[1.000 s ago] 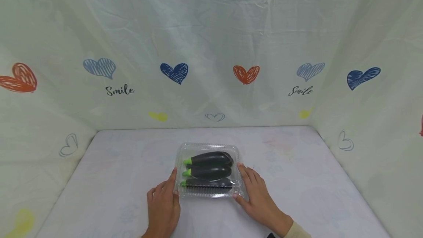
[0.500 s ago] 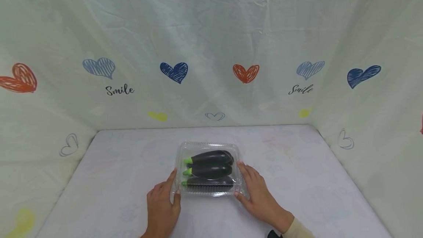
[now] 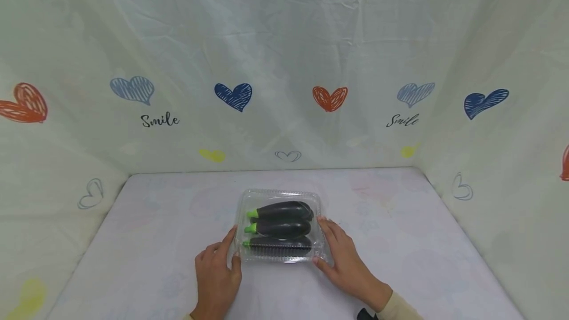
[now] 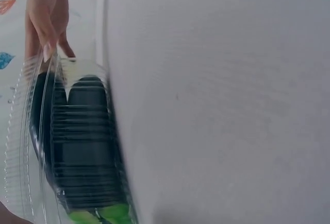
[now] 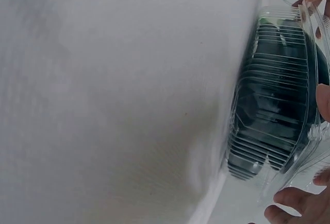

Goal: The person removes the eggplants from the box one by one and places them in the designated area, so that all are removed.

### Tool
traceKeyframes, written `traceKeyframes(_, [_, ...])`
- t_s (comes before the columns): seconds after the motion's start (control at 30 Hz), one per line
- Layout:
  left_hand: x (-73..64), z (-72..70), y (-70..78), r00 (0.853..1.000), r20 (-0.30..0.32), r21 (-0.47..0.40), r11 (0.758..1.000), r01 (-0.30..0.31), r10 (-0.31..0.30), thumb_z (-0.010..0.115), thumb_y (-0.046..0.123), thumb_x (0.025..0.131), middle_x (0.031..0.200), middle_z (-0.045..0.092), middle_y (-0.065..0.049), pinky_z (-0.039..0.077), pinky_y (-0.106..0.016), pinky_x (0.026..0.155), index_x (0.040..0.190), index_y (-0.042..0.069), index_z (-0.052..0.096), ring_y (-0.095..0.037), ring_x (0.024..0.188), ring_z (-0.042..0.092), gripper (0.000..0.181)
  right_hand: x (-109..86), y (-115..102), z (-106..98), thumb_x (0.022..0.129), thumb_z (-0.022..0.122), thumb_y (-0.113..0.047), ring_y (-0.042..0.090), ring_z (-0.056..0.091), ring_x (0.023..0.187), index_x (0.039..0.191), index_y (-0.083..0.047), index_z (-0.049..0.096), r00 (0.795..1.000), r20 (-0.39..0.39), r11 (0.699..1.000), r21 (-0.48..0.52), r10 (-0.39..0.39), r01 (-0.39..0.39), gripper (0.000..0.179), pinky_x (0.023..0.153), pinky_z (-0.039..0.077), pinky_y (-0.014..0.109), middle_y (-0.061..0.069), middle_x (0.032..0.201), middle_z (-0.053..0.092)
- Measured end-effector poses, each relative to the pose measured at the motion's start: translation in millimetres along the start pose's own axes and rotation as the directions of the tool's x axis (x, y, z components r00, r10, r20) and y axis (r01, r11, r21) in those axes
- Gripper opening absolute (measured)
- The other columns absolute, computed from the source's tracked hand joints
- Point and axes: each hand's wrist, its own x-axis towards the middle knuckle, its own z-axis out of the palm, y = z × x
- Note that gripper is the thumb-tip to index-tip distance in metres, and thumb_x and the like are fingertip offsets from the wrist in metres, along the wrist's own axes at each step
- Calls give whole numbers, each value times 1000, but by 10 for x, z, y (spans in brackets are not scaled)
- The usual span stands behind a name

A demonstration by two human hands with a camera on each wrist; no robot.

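Note:
A clear plastic clamshell container [image 3: 277,195] sits in the middle of the white table [image 3: 169,216], lid down. Inside lie several dark eggplants [image 3: 283,228] with green stem ends to the left. My left hand [image 3: 218,278] holds the container's left edge, thumb at the near corner and fingers along the side. On the opposite edge, my right hand [image 3: 351,265] grips the rim the same way. The left wrist view shows the right hand's thumb [image 4: 47,51] on the rim. In the right wrist view, the right hand's fingers [image 5: 296,203] reach beneath the container's edge.
A pale curtain [image 3: 284,48] printed with hearts and the word Smile stands behind the table and along both sides. A black object [image 3: 366,314] shows partly beside the right sleeve [image 3: 397,307] at the bottom edge.
Both hands keep their hold at the container's sides. The container and hands have shifted only very slightly in the view, with the backdrop shifting a little too.

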Motion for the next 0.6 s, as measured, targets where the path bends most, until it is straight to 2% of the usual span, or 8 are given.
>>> traceKeyframes(0.17, [24,18,-29,994,-78,38,996,-76,78,76,-14,75,89,76,-17,42,-61,90,129,0,70,-39,94,67,56,-7,12,4,93,78,-30,47,44,144,165,-6,29,1000,-3,1000,-2,5,-5,90,106,44,74,21,155,47])
traceKeyframes(0.27, [29,1,-57,986,-135,49,995,-89,95,72,-19,77,83,75,-13,46,-65,95,114,-1,73,-35,87,70,42,-13,29,-12,94,77,-30,48,43,144,165,-7,30,1000,2,1000,-15,-4,4,88,105,44,74,21,156,48])
traceKeyframes(0.33, [27,-25,-67,986,-141,51,995,-81,88,70,-22,78,84,74,-10,49,-66,95,107,1,72,-32,86,71,37,-12,44,-26,95,76,-31,50,42,145,165,-9,30,1000,10,1000,-21,-5,5,87,105,43,74,21,157,49])
traceKeyframes(0.37, [25,-38,-68,988,-133,46,996,-70,76,70,-22,79,86,75,-10,51,-66,94,105,2,71,-31,86,72,36,-9,48,-35,95,76,-32,50,41,145,165,-9,30,1000,14,1000,-18,-4,4,87,105,43,74,20,157,49])
traceKeyframes(0.47, [29,-80,-55,997,-56,39,998,-44,46,73,-18,80,98,76,-10,53,-63,93,110,3,68,-33,95,72,37,3,53,-54,95,76,-34,50,41,145,166,-11,28,1000,29,1000,-18,-1,2,88,105,43,74,20,157,49])
traceKeyframes(0.6, [65,-126,-37,999,42,8,1000,-3,3,73,-14,83,111,76,-14,54,-62,93,115,2,67,-37,105,71,37,11,51,-71,95,76,-33,50,42,143,166,-10,29,1000,31,1000,-15,2,-1,88,104,44,74,20,157,49])
